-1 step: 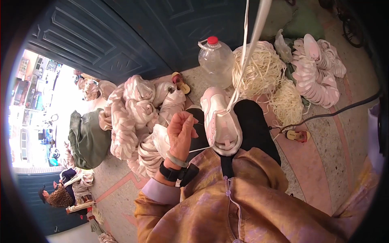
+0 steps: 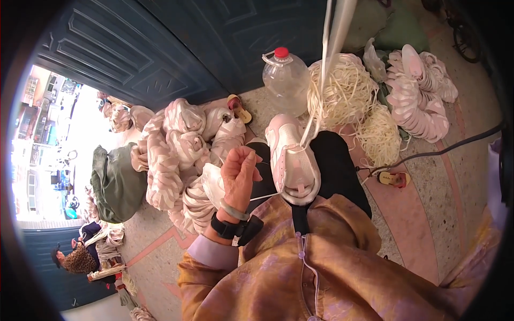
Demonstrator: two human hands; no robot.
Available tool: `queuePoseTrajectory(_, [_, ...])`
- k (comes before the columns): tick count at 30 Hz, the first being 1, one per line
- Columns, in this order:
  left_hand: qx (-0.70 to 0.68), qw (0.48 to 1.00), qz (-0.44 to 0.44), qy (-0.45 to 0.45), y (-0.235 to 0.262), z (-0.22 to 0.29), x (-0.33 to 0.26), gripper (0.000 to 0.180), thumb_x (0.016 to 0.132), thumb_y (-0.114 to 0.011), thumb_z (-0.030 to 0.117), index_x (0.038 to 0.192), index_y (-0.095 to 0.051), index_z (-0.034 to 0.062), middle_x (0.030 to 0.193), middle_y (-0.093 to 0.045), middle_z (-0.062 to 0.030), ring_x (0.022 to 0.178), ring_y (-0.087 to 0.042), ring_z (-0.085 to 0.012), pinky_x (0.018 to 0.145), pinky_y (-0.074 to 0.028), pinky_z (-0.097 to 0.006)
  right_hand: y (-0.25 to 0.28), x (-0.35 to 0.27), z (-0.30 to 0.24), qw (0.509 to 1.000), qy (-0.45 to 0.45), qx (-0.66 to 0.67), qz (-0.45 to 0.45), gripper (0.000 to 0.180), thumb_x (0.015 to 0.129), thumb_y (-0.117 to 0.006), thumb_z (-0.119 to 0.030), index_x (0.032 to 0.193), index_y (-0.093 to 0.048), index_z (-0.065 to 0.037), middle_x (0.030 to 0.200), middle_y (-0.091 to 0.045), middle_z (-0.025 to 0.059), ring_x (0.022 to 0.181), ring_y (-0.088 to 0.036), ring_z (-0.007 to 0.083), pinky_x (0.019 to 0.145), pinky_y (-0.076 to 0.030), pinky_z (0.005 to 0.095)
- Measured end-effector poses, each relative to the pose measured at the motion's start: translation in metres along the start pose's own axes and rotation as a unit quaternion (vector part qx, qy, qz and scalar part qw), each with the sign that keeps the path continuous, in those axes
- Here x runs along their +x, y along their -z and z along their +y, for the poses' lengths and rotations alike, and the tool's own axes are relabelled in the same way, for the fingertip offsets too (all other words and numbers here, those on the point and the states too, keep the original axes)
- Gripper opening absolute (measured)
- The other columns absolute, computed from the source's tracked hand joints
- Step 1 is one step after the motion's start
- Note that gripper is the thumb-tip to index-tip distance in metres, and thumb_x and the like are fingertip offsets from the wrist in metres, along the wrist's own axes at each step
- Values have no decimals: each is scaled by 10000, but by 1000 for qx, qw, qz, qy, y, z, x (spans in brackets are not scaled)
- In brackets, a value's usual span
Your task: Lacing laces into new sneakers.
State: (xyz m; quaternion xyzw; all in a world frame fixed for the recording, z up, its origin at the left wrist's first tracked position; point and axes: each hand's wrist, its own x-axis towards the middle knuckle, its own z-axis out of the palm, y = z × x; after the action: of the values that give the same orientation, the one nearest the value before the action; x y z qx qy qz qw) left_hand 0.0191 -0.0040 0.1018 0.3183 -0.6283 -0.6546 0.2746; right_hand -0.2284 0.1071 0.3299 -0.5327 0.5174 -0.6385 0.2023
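Shoe (image 2: 292,160) steadied at lap, lace (image 2: 325,53) led up

Propped between thighs (image 2: 337,166), toe outward, mouth up, likely to keep eyelets handy. Lace led up past frame top; another white strand run straight from shoe to behind left hand (image 2: 241,174). Fingers curled into near-fist; cannot tell if gripping strand. No view of right hand; cannot tell opening or hold. Lace heap (image 2: 342,93) dumped on floor (image 2: 150,257) rightward, probably for quick reach.

No text can be read. The sandal (image 2: 393,179) at right bears a dark mark, too small to decipher.
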Motion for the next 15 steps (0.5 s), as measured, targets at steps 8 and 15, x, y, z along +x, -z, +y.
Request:
queuePoseTrajectory(8, [-7, 1000, -11, -5, 3, -4, 4, 84, 911, -519, 126, 894, -548, 48, 769, -580, -20, 524, -470, -36, 473, -405, -161, 64, -16, 29, 1000, -4, 10, 17, 224, 937, -430, -173, 1040, -575, -37, 905, -596, 43, 738, -533, 115, 626, -445, 234])
queuePoseTrajectory(15, [136, 987, -80, -31, -1, -36, 20, 99, 881, -536, 119, 876, -589, 35, 745, -608, -30, 588, -536, -89, 543, -432, -208, 155, -47, 54, 999, -7, 17, 43, 223, 935, -432, -177, 1035, -575, -39, 900, -594, 41, 735, -532, 112, 625, -444, 232])
